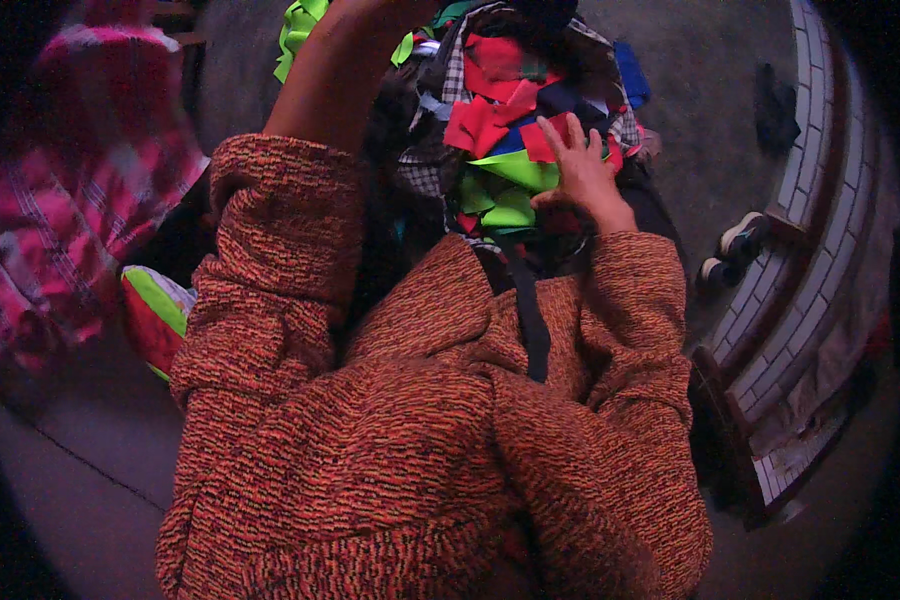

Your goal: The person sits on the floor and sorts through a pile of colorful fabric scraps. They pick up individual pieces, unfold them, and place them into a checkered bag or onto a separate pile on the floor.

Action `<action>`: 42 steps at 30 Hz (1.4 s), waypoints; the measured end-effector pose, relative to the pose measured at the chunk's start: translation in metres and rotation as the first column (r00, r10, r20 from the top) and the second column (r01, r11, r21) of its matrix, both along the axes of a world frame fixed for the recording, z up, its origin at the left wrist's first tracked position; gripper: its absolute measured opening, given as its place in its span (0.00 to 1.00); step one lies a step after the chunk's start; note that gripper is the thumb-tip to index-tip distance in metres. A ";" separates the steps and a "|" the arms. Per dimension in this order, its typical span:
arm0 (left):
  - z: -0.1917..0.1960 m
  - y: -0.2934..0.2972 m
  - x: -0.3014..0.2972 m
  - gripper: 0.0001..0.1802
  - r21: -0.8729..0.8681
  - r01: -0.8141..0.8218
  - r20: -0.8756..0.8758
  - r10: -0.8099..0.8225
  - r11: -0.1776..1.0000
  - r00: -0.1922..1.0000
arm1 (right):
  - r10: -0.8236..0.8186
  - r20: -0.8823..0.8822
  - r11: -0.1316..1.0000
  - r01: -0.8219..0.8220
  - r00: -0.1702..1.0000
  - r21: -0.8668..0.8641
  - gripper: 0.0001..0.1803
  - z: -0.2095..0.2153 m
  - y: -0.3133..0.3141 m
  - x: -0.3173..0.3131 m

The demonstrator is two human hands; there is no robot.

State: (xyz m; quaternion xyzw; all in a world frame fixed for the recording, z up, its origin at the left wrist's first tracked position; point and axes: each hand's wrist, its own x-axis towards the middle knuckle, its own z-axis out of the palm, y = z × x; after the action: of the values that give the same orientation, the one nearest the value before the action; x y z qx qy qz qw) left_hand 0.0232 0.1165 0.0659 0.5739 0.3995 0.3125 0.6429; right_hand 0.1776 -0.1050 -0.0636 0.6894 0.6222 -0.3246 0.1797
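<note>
Fingers spread, my right hand [585, 178] rests over a heap of cloth scraps, nearest to red pieces [485, 118] and bright yellow-green pieces [515, 172]. The heap lies in a checked cloth bundle [425, 172] in front of my lap. I stretch my left arm forward to the far left of the heap. Only the back part of my left hand [398, 10] shows at the upper edge; its fingers and anything in them are out of the picture. More yellow-green cloth [298, 35] appears beside that forearm.
Pink plaid cloth [60, 215] fills the left side. By my left elbow sits a red, green and white piece [158, 315]. A dark strap [530, 315] hangs over my lap. White-tiled steps [820, 200] rise at the right, with a pair of shoes [740, 245] beside them.
</note>
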 end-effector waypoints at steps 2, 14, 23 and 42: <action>-0.010 0.006 -0.006 0.16 0.041 0.039 0.028 -0.040 0.998 0.999 | 0.081 0.035 0.991 -0.084 0.996 0.102 0.59 -0.027 -0.016 -0.006; -0.001 0.001 -0.007 0.14 0.012 0.025 0.010 -0.026 1.000 1.000 | -0.347 -0.335 0.832 0.453 0.876 0.322 0.18 -0.021 0.021 0.025; 0.000 0.003 -0.003 0.11 -0.048 0.009 0.051 -0.006 0.999 0.999 | -0.618 -0.777 0.541 0.781 0.119 -0.311 0.15 0.046 0.048 0.036; -0.002 0.003 0.011 0.28 -0.173 0.266 0.366 -0.188 0.948 0.911 | -0.458 -0.876 0.545 0.826 0.149 -0.145 0.17 0.081 0.058 0.037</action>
State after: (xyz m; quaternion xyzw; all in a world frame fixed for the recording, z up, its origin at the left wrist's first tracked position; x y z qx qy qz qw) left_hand 0.0342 0.1195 0.0635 0.4784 0.2428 0.2850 0.7943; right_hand 0.2143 -0.0474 0.0169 0.6550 0.3035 -0.5323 -0.4421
